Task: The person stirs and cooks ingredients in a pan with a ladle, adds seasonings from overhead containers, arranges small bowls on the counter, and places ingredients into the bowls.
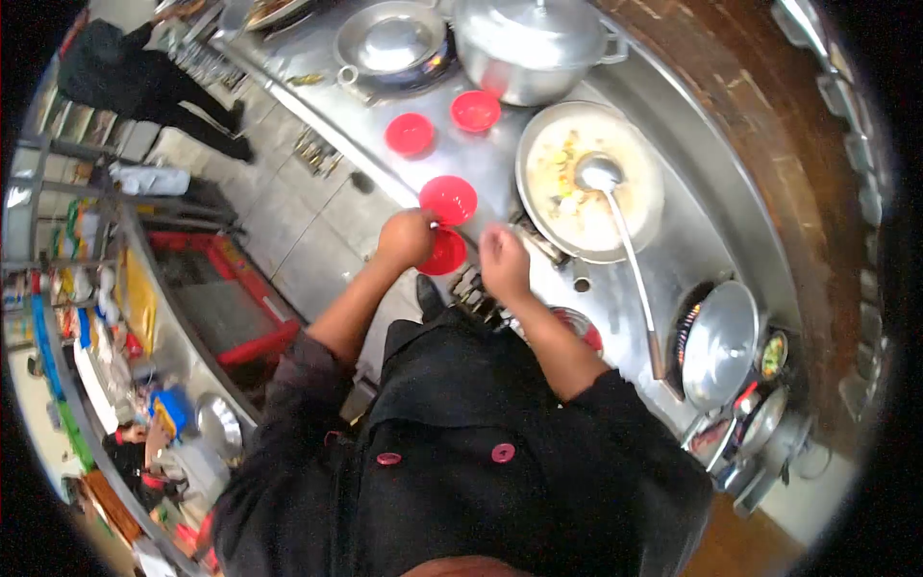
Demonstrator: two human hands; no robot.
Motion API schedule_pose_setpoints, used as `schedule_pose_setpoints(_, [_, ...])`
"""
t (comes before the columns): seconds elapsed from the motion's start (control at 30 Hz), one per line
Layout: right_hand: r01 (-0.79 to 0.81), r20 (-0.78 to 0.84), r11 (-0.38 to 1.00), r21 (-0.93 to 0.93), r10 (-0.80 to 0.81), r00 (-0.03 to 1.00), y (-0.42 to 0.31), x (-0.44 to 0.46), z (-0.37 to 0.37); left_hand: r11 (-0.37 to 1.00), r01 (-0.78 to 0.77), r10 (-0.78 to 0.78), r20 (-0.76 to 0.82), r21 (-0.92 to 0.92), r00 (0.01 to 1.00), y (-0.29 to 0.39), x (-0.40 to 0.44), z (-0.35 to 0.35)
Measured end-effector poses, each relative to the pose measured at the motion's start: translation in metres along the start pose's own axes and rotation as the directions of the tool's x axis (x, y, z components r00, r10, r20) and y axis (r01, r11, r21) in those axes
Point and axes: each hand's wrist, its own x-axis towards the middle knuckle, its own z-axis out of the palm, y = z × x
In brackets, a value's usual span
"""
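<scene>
My left hand point(409, 238) is closed at the rim of a red bowl point(445, 254), near the counter's front edge. Just above it, a second red bowl point(448, 199) almost touches the hand. My right hand point(505, 262) hovers to the right of these bowls, its fingers curled in and slightly blurred; what they hold, if anything, is hidden. To its right sits a wide metal pan point(538, 219) of creamy white soup with yellow and orange bits. A long-handled ladle point(601, 173) rests in the soup, its handle point(638, 279) leaning over the pan's rim.
Two more red bowls point(410, 135) stand farther back by a large lidded pot point(524, 48). A covered pan point(394, 43) is at the back left, and a metal lid point(721, 346) lies at right. Across the aisle, a person in dark clothes point(111, 72) stands near shelves.
</scene>
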Motion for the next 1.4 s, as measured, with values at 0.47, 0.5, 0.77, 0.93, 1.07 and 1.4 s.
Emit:
schedule_pose_setpoints(0.47, [-0.457,-0.045,0.884,-0.098,0.455,0.889,0.01,-0.146,-0.062,0.595,-0.582,0.53,0.273,0.554,0.803,-0.036,0.19,0.007])
schedule_pose_setpoints(0.5, [-0.476,-0.036,0.876,-0.075,0.474,0.88,0.006,-0.147,-0.064,0.586,-0.581,0.566,0.228,0.565,0.792,-0.034,0.183,-0.002])
schedule_pose_setpoints(0.77, [-0.4,0.167,0.916,-0.017,0.397,0.903,0.005,-0.115,-0.08,0.9,-0.337,0.398,-0.208,0.277,0.893,-0.043,0.035,0.001])
schedule_pose_setpoints(0.93, [-0.192,0.469,0.977,0.091,0.128,0.874,-0.015,-0.071,-0.072,0.999,0.031,-0.032,0.063,0.008,0.998,-0.022,-0.155,0.072])
schedule_pose_setpoints(1.07, [-0.121,0.681,0.957,0.262,-0.095,0.726,-0.049,-0.068,-0.046,0.917,0.312,-0.315,0.029,-0.248,0.949,0.029,-0.296,0.134])
schedule_pose_setpoints(1.4, [-0.022,0.972,0.975,0.221,-0.222,-0.072,-0.079,-0.227,0.013,0.345,0.735,-0.871,-0.49,-0.583,0.019,0.196,-0.567,0.176])
